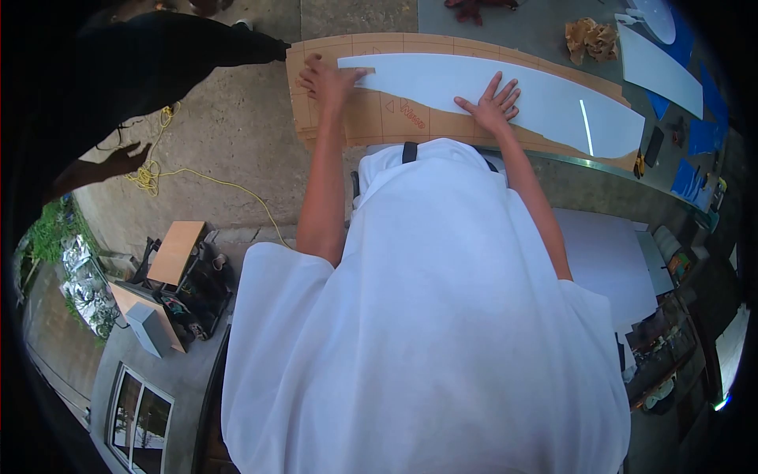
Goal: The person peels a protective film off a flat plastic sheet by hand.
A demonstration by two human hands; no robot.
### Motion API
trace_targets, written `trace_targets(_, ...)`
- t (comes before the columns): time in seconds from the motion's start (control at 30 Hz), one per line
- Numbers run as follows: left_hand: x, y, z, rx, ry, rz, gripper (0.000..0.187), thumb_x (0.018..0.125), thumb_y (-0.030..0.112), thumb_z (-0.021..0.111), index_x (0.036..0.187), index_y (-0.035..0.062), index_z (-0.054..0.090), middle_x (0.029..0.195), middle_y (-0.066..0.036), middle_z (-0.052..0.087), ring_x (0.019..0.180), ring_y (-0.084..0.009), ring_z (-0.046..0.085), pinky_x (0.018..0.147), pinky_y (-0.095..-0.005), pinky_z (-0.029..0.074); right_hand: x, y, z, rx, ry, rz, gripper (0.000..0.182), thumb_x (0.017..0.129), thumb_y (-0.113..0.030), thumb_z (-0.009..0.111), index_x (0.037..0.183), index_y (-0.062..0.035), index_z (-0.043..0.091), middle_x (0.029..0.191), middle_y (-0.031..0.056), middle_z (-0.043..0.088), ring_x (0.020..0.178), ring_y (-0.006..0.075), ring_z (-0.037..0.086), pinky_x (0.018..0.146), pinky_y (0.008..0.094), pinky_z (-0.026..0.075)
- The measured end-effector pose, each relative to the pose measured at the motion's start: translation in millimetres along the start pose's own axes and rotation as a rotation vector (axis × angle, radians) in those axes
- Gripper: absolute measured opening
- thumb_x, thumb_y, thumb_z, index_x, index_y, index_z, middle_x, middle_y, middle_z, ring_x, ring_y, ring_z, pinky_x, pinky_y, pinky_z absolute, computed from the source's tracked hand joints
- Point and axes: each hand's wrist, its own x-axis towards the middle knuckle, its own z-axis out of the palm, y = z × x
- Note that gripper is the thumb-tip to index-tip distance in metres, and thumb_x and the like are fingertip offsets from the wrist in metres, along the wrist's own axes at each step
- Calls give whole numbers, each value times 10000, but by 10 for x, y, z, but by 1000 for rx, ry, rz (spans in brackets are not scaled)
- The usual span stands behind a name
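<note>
A long curved white sheet (513,91) lies on a brown cardboard panel (379,118) marked with printed lines, on the concrete ground. My left hand (326,79) lies flat with its fingers apart. It rests on the cardboard at the sheet's left end, and its fingertips touch the sheet's edge. My right hand (491,103) presses flat on the sheet near its middle, fingers spread. Neither hand grips anything. My white shirt (426,332) fills the lower middle of the view.
Another person in black (118,71) stands at the upper left with a hand (118,162) out, beside a yellow cord (158,170). Crumpled brown paper (591,38), more white sheets (659,67) and blue pieces (695,134) lie at the right. A metal strip (584,162) runs along the cardboard's near edge.
</note>
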Motion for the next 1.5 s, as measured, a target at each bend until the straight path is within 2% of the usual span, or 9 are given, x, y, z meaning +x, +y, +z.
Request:
trace_targets(0.1, -19, -44, -62, -69, 123, 35, 909, 567, 343, 869, 1232, 36, 330, 1180, -260, 440, 1162, -406, 386, 953, -503, 359, -16, -17, -3, 24, -3, -3, 1366, 636, -781, 631, 1454, -99, -224, 1442, 327, -300, 1328, 521, -272, 1015, 701, -45)
trace_targets(0.17, -62, 29, -60, -344, -123, 27, 610, 655, 311, 814, 1086, -10, 523, 992, -193, 585, 1033, -364, 523, 863, -437, 456, -22, -9, -13, 34, -1, -16, 1368, 634, -783, 630, 1453, -100, -226, 1443, 326, -300, 1327, 520, -274, 1016, 700, -48)
trace_targets(0.2, -114, 89, -20, -347, -119, 24, 610, 655, 311, 814, 1086, -10, 523, 992, -193, 585, 1033, -364, 523, 863, -437, 456, -13, -15, -21, 31, -2, -21, 1368, 634, -783, 630, 1453, -100, -226, 1443, 326, -300, 1327, 520, -274, 1016, 700, -48)
trace_targets(0.27, -301, 252, 90, 48, -44, 227, 336, 748, 276, 738, 890, -13, 640, 859, -142, 624, 903, -339, 588, 783, -413, 496, -22, -22, -25, 28, -7, -6, 1370, 633, -789, 626, 1451, -99, -231, 1442, 325, -301, 1325, 519, -279, 1016, 700, -55)
trace_targets(0.47, -418, 299, 353, 166, 122, 307, 198, 815, 193, 641, 851, -2, 650, 908, -156, 619, 911, -332, 583, 755, -456, 491, -21, -10, -26, 31, -6, -17, 1370, 635, -792, 621, 1449, -98, -233, 1441, 328, -300, 1325, 520, -278, 1016, 700, -61)
trace_targets(0.8, -214, 3, 239, 108, 122, 500, 149, 822, 122, 532, 803, -15, 590, 842, -190, 616, 795, -373, 600, 695, -484, 494, -19, -17, -17, -1, 3, -8, 1367, 638, -791, 618, 1449, -92, -232, 1442, 326, -301, 1328, 518, -275, 1017, 698, -62)
trace_targets(1.0, 30, -270, -236, 75, 203, 237, 211, 819, 193, 586, 779, -13, 606, 825, -207, 627, 756, -378, 619, 671, -478, 496, -27, 6, -5, 0, -9, -14, 1365, 639, -791, 617, 1450, -92, -231, 1441, 328, -300, 1330, 516, -272, 1019, 697, -60)
trace_targets(1.27, -65, 52, 161, 64, 18, 495, 245, 798, 248, 657, 797, 3, 657, 774, -194, 640, 778, -353, 634, 715, -454, 493, -15, -14, -25, -3, 9, -12, 1365, 636, -794, 615, 1453, -89, -221, 1443, 331, -292, 1332, 521, -264, 1021, 695, -54)
trace_targets(1.5, 177, -420, -201, -49, -111, 357, 263, 807, 227, 679, 854, -32, 669, 749, -185, 658, 701, -292, 650, 662, -385, 493, -24, -20, -19, 4, 4, 5, 1369, 631, -794, 621, 1456, -92, -216, 1444, 331, -292, 1333, 520, -262, 1019, 697, -50)
